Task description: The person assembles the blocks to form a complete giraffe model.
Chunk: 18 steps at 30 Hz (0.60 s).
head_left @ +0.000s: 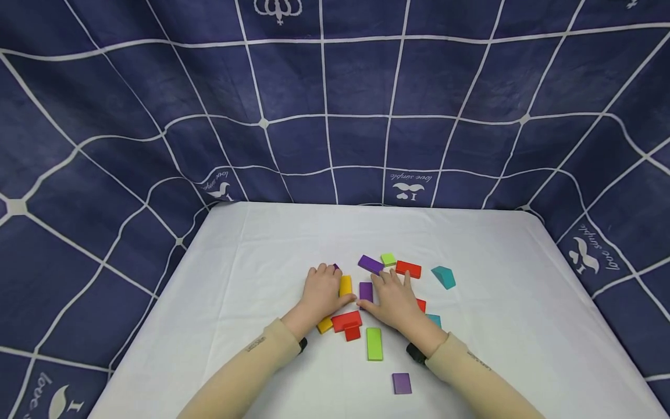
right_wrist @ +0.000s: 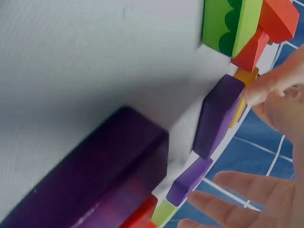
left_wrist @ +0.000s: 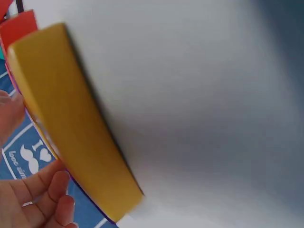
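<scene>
My left hand [head_left: 320,292] pinches a yellow block [head_left: 345,285] lengthwise, thumb at the near end and fingers at the far one. A purple sliver [head_left: 336,266] shows past those fingertips. A second yellow block [left_wrist: 76,123] looms large in the left wrist view. My right hand [head_left: 394,301] spreads its thumb and fingers beside an upright-lying purple block [head_left: 366,290]; the right wrist view has a gap between that purple block [right_wrist: 218,116] and the fingers. Closer to that camera lies a dark purple block [right_wrist: 95,171], apparently hidden under the hand in the head view.
Beyond the hands lie another purple block [head_left: 370,263], a small green block [head_left: 388,259], a red block [head_left: 408,269] and a teal block [head_left: 444,277]. Nearer are red blocks [head_left: 346,321], a long green block [head_left: 374,344] and a purple square [head_left: 401,383]. A white cloth [head_left: 272,244] covers the table.
</scene>
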### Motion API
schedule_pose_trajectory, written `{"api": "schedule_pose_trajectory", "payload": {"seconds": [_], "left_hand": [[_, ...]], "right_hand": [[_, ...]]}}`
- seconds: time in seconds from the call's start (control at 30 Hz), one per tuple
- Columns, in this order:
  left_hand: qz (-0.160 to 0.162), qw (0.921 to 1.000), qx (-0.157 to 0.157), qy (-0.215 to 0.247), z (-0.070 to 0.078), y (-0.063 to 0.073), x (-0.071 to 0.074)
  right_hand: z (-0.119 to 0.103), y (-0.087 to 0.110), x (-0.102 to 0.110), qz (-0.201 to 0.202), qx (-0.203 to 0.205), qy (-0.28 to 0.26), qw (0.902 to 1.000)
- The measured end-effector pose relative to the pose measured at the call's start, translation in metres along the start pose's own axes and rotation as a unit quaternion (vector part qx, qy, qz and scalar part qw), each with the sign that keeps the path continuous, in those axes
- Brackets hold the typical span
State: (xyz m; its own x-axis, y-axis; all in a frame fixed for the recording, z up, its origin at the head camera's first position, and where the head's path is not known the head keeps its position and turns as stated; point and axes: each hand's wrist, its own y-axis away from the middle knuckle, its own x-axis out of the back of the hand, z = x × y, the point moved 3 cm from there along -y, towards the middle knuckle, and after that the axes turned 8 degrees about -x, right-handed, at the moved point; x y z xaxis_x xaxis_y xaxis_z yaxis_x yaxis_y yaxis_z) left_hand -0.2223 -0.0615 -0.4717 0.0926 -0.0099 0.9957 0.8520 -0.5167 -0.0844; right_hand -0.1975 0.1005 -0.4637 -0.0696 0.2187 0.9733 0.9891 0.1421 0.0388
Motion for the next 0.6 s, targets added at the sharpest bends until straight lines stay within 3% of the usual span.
{"api": "schedule_pose_trajectory", "payload": {"seconds": [0.2,0.33,0.6], "left_hand": [[-0.042,0.9956,0.067,0.051,0.005,-0.005,-0.001],[-0.049,0.9889,0.104,0.093,0.005,-0.006,-0.001],[-0.045,0.983,0.113,0.137,0.003,-0.006,-0.001]], "right_hand": [[-0.005,0.002,-0.002,0.037,-0.005,0.014,0.9992],[-0.009,0.002,-0.004,0.052,-0.025,0.024,0.9981],[-0.013,-0.001,-0.008,0.028,-0.068,-0.004,0.9973]]}}
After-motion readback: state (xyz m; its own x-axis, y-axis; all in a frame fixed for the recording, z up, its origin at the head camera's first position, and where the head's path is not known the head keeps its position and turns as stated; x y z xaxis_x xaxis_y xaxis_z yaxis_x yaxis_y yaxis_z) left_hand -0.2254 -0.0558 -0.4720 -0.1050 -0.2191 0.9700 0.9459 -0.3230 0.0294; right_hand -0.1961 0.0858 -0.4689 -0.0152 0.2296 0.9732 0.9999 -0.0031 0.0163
